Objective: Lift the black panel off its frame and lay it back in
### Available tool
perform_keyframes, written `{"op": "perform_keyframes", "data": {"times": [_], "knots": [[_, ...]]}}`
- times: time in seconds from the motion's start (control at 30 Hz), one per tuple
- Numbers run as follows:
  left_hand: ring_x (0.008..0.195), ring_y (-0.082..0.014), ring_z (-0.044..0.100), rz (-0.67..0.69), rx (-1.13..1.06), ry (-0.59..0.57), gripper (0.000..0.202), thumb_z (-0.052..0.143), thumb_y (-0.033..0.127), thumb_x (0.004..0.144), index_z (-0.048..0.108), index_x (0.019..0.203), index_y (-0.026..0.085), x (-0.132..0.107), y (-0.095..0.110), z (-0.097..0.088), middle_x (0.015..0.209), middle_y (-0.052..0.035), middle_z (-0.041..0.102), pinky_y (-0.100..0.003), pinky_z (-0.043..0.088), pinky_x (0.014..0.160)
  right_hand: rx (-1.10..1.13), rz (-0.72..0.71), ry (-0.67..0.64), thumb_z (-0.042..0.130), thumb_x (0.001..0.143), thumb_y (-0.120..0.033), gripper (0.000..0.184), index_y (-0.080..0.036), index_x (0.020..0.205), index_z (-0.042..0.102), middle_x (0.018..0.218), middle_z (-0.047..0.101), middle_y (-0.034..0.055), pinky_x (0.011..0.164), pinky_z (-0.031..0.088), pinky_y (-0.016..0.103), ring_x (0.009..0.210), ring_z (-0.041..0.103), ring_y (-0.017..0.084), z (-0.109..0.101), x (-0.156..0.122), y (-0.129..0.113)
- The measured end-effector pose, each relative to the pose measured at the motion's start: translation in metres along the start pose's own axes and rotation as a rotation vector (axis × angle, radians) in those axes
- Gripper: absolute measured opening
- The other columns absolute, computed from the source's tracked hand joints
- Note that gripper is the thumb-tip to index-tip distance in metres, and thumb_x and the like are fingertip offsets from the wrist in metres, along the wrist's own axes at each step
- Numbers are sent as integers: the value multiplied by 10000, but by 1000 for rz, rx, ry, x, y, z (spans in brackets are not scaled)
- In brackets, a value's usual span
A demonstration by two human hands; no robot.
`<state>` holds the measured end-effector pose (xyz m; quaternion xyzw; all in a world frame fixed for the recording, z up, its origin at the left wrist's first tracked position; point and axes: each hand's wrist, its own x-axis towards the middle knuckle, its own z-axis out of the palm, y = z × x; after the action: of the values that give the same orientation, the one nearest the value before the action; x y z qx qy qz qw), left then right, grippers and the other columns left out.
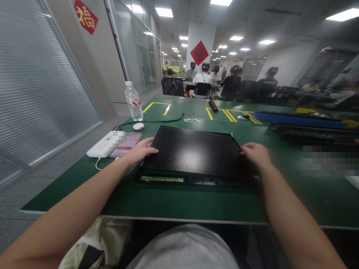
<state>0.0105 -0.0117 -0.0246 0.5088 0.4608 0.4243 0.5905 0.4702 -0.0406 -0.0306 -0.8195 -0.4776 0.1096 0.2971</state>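
Note:
A flat black display panel (196, 149) lies on the green table (174, 201) in front of me, with a green circuit strip (162, 179) showing along its near edge. My left hand (141, 149) grips the panel's left edge, fingers curled over it. My right hand (255, 154) holds the right edge in the same way, fingers wrapped round the side.
Left of the panel lie a white power bank (102, 147), a phone (126, 145), a white mouse (138, 126) and a water bottle (133, 101). Long blue and black strips (303, 121) lie at the right. Several seated people (202, 80) work at far tables.

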Motion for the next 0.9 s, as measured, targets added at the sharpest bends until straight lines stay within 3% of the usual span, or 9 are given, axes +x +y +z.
{"op": "perform_keyframes", "data": {"times": [0.13, 0.33, 0.5, 0.6, 0.7, 0.9], "knots": [[844, -253, 785, -16, -16, 8, 576, 752, 44, 626, 650, 1173, 193, 1, -1, -1, 926, -62, 808, -336, 652, 728, 6, 10, -15, 593, 764, -264, 255, -183, 924, 774, 785, 769, 64, 682, 502, 301, 708, 688, 212, 0, -1, 0], [857, -247, 779, -64, -69, 115, 458, 749, 119, 726, 628, 1163, 187, 0, 1, 3, 960, -75, 798, -318, 638, 697, 19, 6, -6, 590, 758, -259, 260, -180, 917, 780, 773, 767, 64, 694, 507, 307, 692, 683, 207, -1, -1, -1], [818, -226, 773, -53, -104, 104, 445, 737, 97, 731, 634, 1155, 190, 0, 3, 5, 954, -61, 795, -315, 625, 727, 35, 2, 0, 594, 751, -277, 265, -183, 910, 783, 761, 767, 69, 691, 515, 317, 670, 677, 208, 0, 0, 1], [864, -227, 767, -14, -85, 104, 476, 740, 102, 730, 643, 1188, 186, 0, 3, 4, 1000, -69, 795, -335, 614, 803, 47, -3, 1, 597, 746, -290, 267, -187, 907, 784, 771, 769, 68, 671, 512, 312, 665, 675, 207, 1, 0, 2], [1035, -265, 735, 55, -9, 103, 477, 788, 169, 703, 688, 1169, 176, 0, 4, 1, 1124, -97, 777, -370, 580, 919, 52, -16, 5, 598, 727, -274, 258, -187, 885, 781, 754, 766, 65, 659, 507, 303, 662, 673, 206, 0, 0, 2], [1249, -348, 624, 181, 298, 196, 473, 880, 325, 592, 762, 1030, 190, 6, 1, -10, 1264, -124, 725, -432, 463, 1089, 59, 6, 7, 594, 724, -238, 242, -186, 874, 777, 722, 757, 54, 657, 503, 295, 620, 657, 187, -1, -3, -1]]}}
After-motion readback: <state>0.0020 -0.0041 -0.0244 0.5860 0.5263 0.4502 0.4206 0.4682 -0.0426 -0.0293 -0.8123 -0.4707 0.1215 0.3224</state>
